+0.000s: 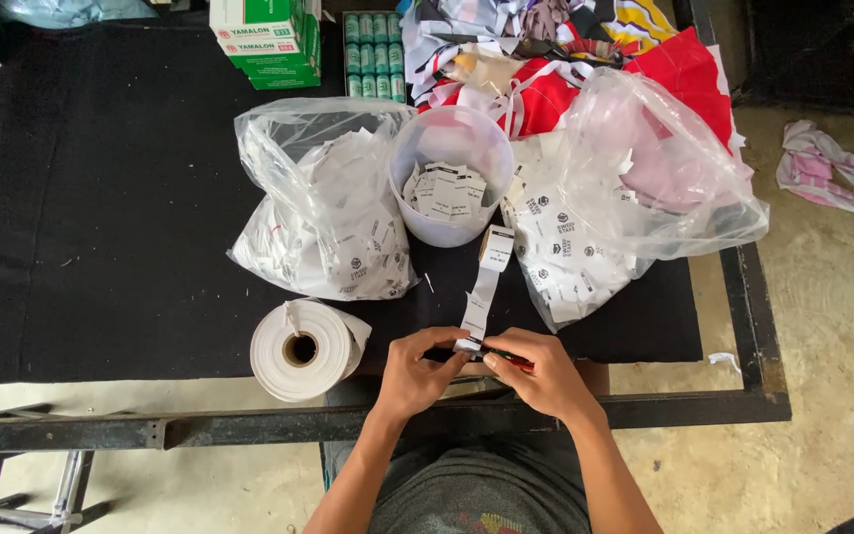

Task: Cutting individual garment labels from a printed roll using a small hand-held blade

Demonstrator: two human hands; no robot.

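Both hands at the desk edge, left hand fingers pinching the label strip end, right hand gripping scissors crosswise, strip running straight away toward the tub.

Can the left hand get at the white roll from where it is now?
Probably yes. The left hand holds the label strip, and the white roll lies just to its left on the table, nothing between them; it would have to let go first.

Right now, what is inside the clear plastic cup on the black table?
The clear plastic cup holds a loose heap of small white printed labels. The cup's bottom beneath them is covered.
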